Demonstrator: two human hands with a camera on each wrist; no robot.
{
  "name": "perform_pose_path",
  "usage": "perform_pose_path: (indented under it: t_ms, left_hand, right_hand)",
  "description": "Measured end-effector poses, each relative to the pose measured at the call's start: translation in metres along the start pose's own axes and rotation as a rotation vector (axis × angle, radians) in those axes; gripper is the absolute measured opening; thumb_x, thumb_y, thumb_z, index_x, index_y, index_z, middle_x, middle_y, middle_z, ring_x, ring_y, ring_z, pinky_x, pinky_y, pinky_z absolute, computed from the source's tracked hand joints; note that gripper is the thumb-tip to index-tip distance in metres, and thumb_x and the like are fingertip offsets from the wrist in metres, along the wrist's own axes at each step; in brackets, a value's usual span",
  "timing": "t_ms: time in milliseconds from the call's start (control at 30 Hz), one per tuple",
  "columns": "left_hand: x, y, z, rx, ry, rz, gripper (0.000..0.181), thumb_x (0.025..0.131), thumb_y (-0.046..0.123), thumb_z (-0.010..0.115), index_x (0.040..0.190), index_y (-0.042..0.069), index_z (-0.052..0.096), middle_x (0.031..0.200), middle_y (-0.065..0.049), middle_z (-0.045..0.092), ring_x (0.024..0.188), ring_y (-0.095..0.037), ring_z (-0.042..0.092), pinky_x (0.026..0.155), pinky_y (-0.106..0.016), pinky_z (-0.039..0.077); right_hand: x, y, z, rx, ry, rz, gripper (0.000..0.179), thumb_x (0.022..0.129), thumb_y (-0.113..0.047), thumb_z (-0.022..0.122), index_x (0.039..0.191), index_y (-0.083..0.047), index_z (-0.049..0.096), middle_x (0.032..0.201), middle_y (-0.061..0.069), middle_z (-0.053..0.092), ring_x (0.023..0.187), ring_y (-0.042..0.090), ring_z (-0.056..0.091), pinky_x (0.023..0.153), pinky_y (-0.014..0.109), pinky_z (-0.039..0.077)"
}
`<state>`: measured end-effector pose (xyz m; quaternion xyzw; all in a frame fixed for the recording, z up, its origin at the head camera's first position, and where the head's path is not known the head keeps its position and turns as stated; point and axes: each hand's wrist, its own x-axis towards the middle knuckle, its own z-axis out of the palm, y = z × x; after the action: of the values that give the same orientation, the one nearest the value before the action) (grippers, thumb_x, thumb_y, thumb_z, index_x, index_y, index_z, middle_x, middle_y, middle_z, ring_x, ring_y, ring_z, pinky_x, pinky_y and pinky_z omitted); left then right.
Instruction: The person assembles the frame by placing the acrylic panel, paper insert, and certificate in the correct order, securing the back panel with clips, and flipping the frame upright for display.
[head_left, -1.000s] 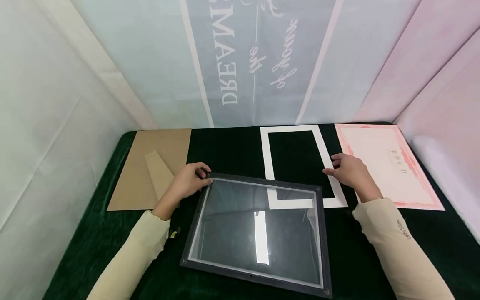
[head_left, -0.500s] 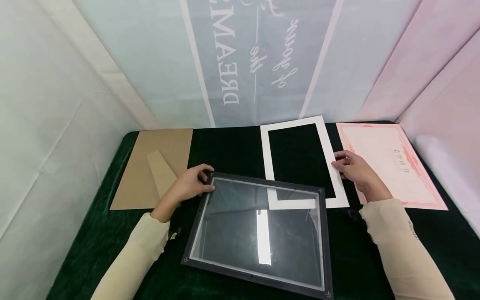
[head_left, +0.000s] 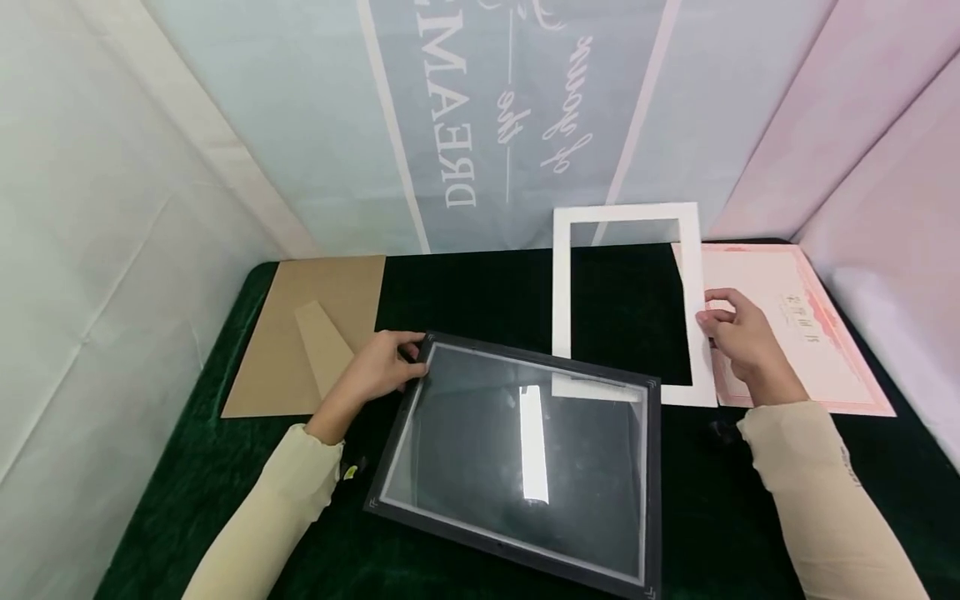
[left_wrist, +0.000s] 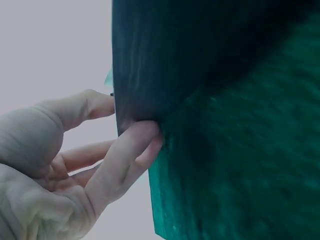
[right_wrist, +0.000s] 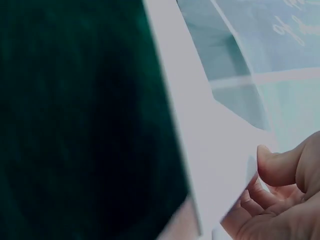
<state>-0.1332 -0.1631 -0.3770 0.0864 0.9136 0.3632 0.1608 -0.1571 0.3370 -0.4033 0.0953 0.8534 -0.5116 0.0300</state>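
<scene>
My left hand (head_left: 381,364) pinches the far-left corner of a black picture frame (head_left: 517,560) with a clear pane, thumb on one face and fingers under it. That corner is tilted up over the cloth; in the left wrist view the fingers (left_wrist: 122,157) curl beneath the dark frame edge. My right hand (head_left: 748,337) pinches the right side of a white mat board (head_left: 699,333) with a rectangular window. The mat stands raised, its top overlapping the backdrop, and its lower strip shows behind the frame's pane. The right wrist view shows the thumb (right_wrist: 280,165) on the mat's outer edge.
A brown backing board (head_left: 262,350) with an easel leg (head_left: 321,342) lies at the left. At the right, a pink-bordered certificate (head_left: 817,333) lies partly behind the mat. Dark green cloth (head_left: 465,292) covers the table; a printed backdrop (head_left: 300,125) rises behind.
My right hand has taken hold of the mat's right side, lifted it from the cloth and shifted it right. The picture frame's far edge has tilted slightly; my left hand keeps its grip.
</scene>
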Motion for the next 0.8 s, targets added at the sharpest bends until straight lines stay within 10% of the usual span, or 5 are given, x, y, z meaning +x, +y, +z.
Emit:
perform_pose_path:
  t_ms: [200, 467, 800]
  left_hand:
    - [0.012, 0.009, -0.004, 0.052, 0.056, 0.05, 0.045, 0.089, 0.016, 0.073, 0.131, 0.003, 0.064, 0.11, -0.019, 0.071, 0.055, -0.012, 0.064, 0.054, -0.028, 0.056]
    - [0.033, 0.025, -0.012, 0.079, 0.079, 0.061, 0.043, 0.089, 0.017, 0.074, 0.129, 0.007, 0.067, 0.11, -0.017, 0.072, 0.056, -0.013, 0.067, 0.055, -0.027, 0.057]
    - [0.041, 0.01, -0.02, -0.023, 0.063, -0.08, 0.046, 0.091, 0.015, 0.072, 0.133, 0.003, 0.062, 0.116, -0.02, 0.066, 0.061, -0.015, 0.068, 0.06, -0.029, 0.059]
  right_hand:
    - [-0.002, 0.001, -0.021, 0.106, 0.052, 0.045, 0.028, 0.102, -0.01, 0.051, 0.107, -0.037, 0.046, 0.076, -0.029, 0.06, 0.069, -0.006, 0.058, 0.061, 0.016, 0.05]
    - [-0.005, 0.008, -0.054, 0.471, 0.079, 0.1, 0.025, 0.098, -0.003, 0.055, 0.107, -0.026, 0.052, 0.073, -0.016, 0.067, 0.063, 0.0, 0.06, 0.055, 0.017, 0.048]
    - [-0.009, 0.02, -0.084, 0.631, 0.251, 0.143, 0.028, 0.094, 0.004, 0.056, 0.103, -0.022, 0.059, 0.068, -0.012, 0.067, 0.063, -0.001, 0.058, 0.052, 0.017, 0.047]
